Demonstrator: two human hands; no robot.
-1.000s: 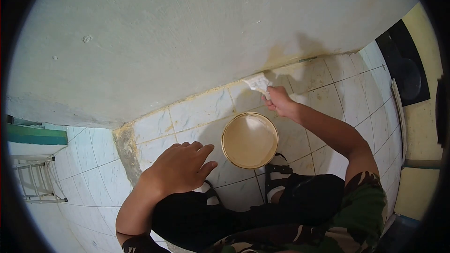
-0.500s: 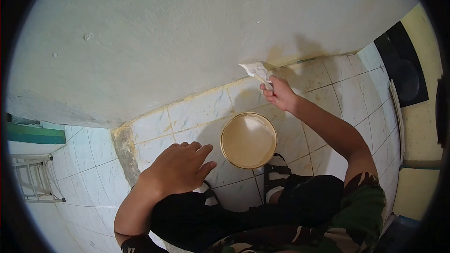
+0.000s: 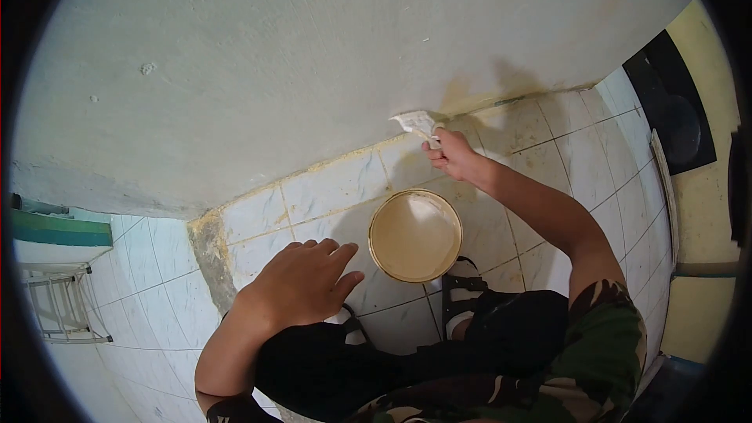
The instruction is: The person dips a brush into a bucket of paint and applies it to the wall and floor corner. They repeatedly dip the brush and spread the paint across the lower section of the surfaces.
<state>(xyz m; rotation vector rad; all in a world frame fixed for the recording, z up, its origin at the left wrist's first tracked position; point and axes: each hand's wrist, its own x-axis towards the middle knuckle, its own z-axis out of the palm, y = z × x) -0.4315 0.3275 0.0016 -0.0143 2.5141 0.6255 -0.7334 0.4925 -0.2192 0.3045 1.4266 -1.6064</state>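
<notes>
A flat brush with pale, paint-coated bristles (image 3: 413, 121) is being gripped by its handle in the right hand (image 3: 453, 158), the fingers being closed tightly around it. Compared with a second ago, the brush is being held higher and further to the left. Then, the bristles were being pressed at the joint between wall and floor. Now they are being laid against the bottom edge of the rough white plastered wall (image 3: 313, 55), just left of the yellowish stained patch (image 3: 470, 95). The stroke is thus being carried leftward along the wall's foot. By the look of it, the stained strip beside the brush is not yet being fully covered.

The left hand (image 3: 301, 282) is being rested, fingers spread and nothing being held, on a knee clad in black cloth (image 3: 329, 368). Its place is being kept almost unchanged across the last second.

The round open bucket of cream-coloured paint (image 3: 415, 235) is being left standing on the pale marbled floor tiles (image 3: 329, 184), between the two hands and near the brush, exactly where it was earlier. A dark strapped sandal (image 3: 462, 290) is being seen just below the bucket, and a camouflage-patterned sleeve (image 3: 603, 345) is being worn on the right arm.
</notes>
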